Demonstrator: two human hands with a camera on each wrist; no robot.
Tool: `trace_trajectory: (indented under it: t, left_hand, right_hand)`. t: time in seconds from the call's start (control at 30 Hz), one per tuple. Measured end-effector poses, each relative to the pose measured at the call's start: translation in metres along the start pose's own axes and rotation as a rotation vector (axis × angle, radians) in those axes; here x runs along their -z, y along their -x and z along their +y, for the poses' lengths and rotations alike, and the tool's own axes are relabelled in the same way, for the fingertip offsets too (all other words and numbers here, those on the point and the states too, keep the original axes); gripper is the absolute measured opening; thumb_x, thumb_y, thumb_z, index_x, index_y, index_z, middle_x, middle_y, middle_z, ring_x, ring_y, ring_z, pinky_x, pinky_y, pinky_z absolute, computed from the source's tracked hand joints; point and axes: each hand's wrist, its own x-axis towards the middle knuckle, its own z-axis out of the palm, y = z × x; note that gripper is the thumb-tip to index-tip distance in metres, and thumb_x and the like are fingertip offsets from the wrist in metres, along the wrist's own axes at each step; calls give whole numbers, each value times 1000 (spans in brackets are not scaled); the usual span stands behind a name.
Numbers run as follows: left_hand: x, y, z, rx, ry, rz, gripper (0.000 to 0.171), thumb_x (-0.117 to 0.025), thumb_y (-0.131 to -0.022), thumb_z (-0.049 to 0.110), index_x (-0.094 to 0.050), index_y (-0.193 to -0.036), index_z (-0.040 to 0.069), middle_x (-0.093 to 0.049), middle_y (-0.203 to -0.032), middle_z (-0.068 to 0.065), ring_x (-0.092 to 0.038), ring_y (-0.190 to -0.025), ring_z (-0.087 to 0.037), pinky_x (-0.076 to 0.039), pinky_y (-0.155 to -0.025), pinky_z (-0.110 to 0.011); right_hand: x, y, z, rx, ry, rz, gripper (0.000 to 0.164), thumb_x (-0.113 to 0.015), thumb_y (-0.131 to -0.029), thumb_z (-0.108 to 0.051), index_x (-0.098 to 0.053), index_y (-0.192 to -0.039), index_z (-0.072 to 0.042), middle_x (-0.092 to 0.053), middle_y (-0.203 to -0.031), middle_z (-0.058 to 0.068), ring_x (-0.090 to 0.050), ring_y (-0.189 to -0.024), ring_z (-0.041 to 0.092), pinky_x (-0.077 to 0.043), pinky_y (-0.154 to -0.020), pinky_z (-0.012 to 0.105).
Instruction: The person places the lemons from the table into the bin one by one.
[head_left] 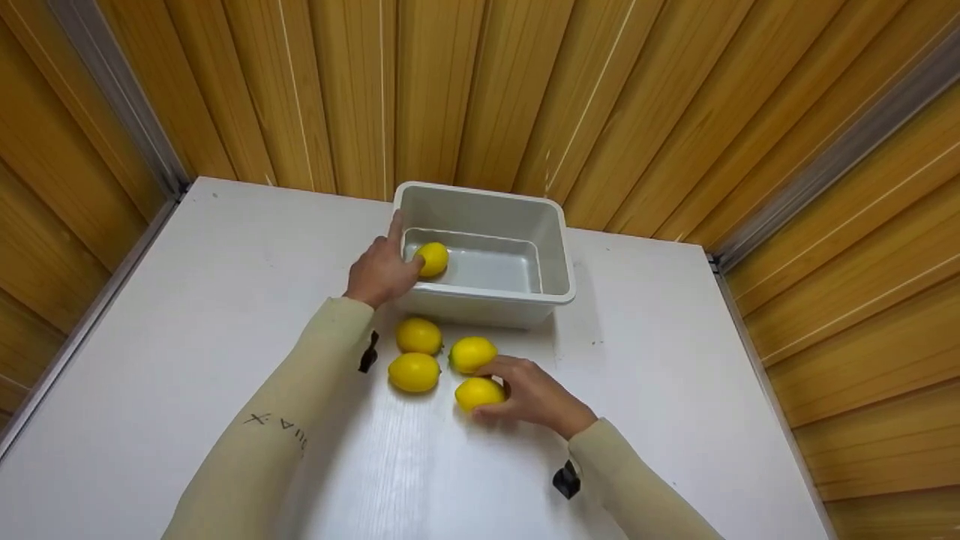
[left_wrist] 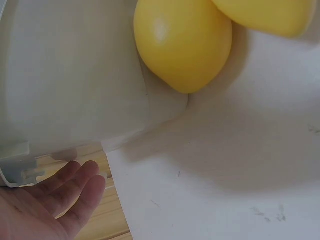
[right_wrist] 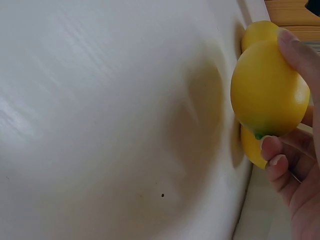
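Note:
My left hand (head_left: 384, 268) holds the front left corner of a light grey plastic bin (head_left: 487, 311). Its thumb reaches over the rim, beside a yellow lemon (head_left: 433, 259) inside. In the left wrist view several fingers (left_wrist: 82, 200) lie along the bin's outer side, below the rim. My right hand (head_left: 534, 394) grips a lemon (head_left: 478, 394) between thumb and fingers; the right wrist view shows this lemon (right_wrist: 270, 90) with its green tip by the fingertips. Just beyond it sits another lemon (head_left: 472, 354), with the index finger close to it.
Two more lemons, a rear one (head_left: 418, 336) and a nearer one (head_left: 414, 373), lie on the white table (head_left: 660, 360) in front of the bin. Wood-look panels (head_left: 480, 90) rise behind the table and along both sides, with metal posts at the corners.

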Motion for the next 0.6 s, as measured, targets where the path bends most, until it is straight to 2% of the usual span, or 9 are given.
trace_trajectory:
  t: [0.4,0.6]
  left_hand:
    - [0,1,-1,-27,-23,17,87,-51,-91,43,3,-157,26,-48,-136,-19,-53,-116,-33,-39,-108,-52]
    - [0,1,-1,-26,-21,16,86,-50,-91,43,4,-156,27,-48,-135,-19,-53,-114,-33,-40,-107,-52]
  right_hand:
    - [4,0,-2,25,57,126,48,-76,-77,-47,-66,-112,-15,-66,-105,-3,-58,-89,9,-52,-82,27]
    - [8,-2,-3,48,72,168,53,-73,-79,-51,-65,-115,-14,-66,-107,-2,-58,-89,9,-53,-81,26]
